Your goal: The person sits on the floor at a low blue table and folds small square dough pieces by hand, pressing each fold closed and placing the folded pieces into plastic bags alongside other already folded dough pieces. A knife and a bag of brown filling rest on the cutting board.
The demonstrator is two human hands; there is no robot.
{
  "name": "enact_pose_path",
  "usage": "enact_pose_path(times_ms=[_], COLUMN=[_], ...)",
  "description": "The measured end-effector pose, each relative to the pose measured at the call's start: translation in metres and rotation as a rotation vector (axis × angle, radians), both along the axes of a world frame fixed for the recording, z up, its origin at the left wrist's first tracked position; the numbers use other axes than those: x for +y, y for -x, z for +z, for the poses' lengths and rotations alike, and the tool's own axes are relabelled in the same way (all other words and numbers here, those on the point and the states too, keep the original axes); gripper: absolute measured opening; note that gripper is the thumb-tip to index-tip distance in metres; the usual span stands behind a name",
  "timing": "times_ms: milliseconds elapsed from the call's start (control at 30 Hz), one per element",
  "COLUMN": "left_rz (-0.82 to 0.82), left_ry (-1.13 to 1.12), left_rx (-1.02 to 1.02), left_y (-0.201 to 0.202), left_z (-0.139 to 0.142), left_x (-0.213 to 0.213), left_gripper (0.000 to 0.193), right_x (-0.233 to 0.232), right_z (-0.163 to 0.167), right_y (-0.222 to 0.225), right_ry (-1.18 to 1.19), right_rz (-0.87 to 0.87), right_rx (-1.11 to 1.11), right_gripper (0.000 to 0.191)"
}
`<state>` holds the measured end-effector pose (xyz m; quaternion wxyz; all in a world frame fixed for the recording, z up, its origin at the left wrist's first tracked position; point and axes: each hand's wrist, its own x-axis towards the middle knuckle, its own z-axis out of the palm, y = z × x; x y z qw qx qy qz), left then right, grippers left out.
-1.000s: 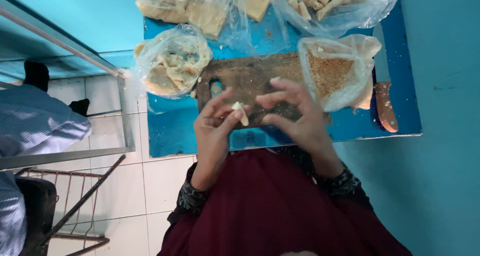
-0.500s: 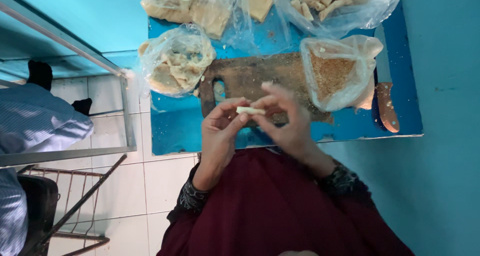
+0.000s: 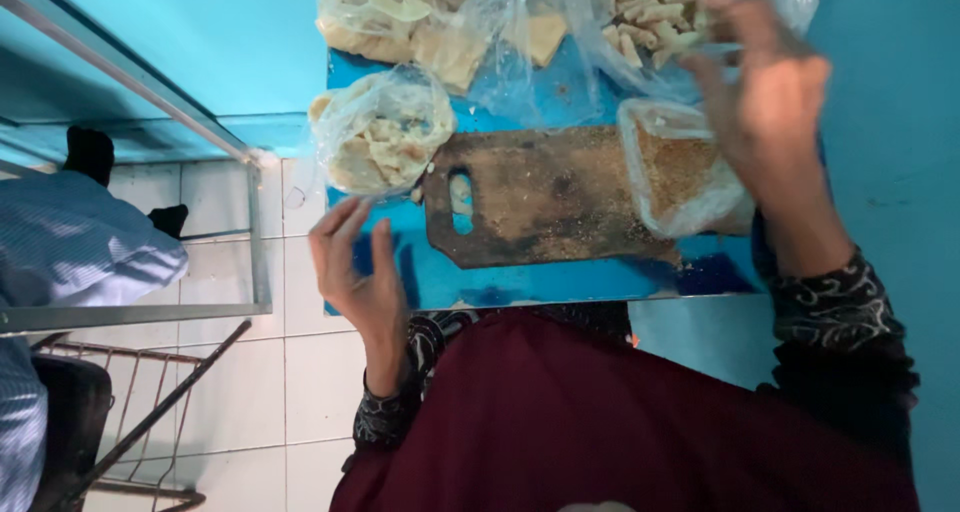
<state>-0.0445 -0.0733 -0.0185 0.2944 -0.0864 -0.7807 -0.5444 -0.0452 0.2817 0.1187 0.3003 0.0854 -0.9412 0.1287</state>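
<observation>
The right hand (image 3: 765, 102), fingers spread, reaches over the clear plastic bag of pale rolled sticks (image 3: 660, 12) at the table's far edge. The left hand (image 3: 360, 267) hovers open and empty just beside the worn wooden cutting board (image 3: 545, 197), which lies flat and crumb-dusted.

Right hand (image 3: 770, 102) blurred; top bags (image 3: 400, 17) cut off by edge.

Four clear plastic bags (image 3: 385, 132) around the brown board (image 3: 540, 197).
</observation>
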Motion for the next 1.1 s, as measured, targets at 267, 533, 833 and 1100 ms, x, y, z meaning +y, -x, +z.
enact_pose_path(times_ms=[267,533,833,1100], left_rz=[0.090,0.115,-0.179,-0.424], left_ry=[0.031,0.177,0.318,0.370], left_rx=[0.011,0.007,0.179,0.147], left_y=[0.009,0.010,0.005,0.005], left_z=[-0.011,-0.008,0.010,0.052], left_x=[0.005,0.004,0.008,0.025], left_gripper=[0.030,0.029,0.025,0.032], right_x=[-0.039,-0.041,-0.014,-0.037], right_z=[-0.073,-0.095,-0.079,-0.101], right_y=[0.116,0.152,0.111,0.099], right_ry=[-0.380,-0.651,0.159,-0.185], right_rz=[0.272,0.239,0.213,0.233], right_rx=[-0.249,0.147,-0.491,-0.231], right_gripper=[0.011,0.034,0.020,0.018])
